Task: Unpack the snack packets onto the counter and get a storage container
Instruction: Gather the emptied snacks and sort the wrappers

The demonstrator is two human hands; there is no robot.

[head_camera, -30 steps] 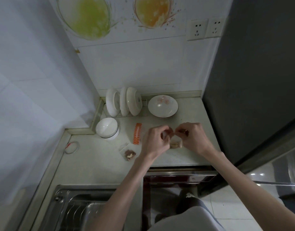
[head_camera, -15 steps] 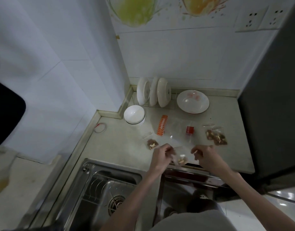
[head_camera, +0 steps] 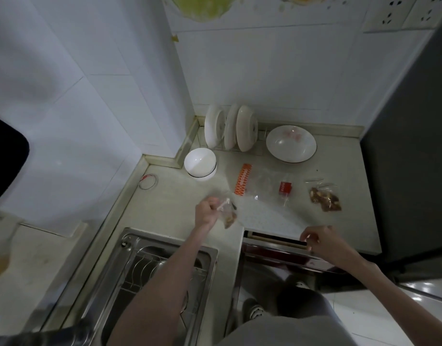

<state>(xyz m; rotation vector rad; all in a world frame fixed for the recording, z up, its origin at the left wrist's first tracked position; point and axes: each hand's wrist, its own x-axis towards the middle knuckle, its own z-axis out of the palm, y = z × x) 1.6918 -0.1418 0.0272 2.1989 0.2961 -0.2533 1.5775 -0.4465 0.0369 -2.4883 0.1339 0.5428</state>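
My left hand (head_camera: 207,213) pinches a small clear snack packet (head_camera: 228,216) with brown pieces inside, held just above the counter (head_camera: 180,196) near the sink's back edge. Another clear packet of brown snacks (head_camera: 324,199) lies on the counter at the right. Between them lies an empty clear bag (head_camera: 261,184) with an orange strip and a red label. My right hand (head_camera: 319,242) hovers with loosely curled fingers over the counter's front edge, above a partly open drawer (head_camera: 275,242), and holds nothing that I can see.
A white bowl (head_camera: 200,162) stands near the corner. Three plates stand in a rack (head_camera: 231,129), with a shallow floral dish (head_camera: 291,143) beside them. A steel sink (head_camera: 150,273) lies at lower left, a dark fridge (head_camera: 409,151) flanks the right, and a rubber band (head_camera: 148,181) lies left.
My hands have parted. The left hand carried the small packet leftwards, and the right hand let go and drew back over the drawer front. The camera view shifted right and downward.
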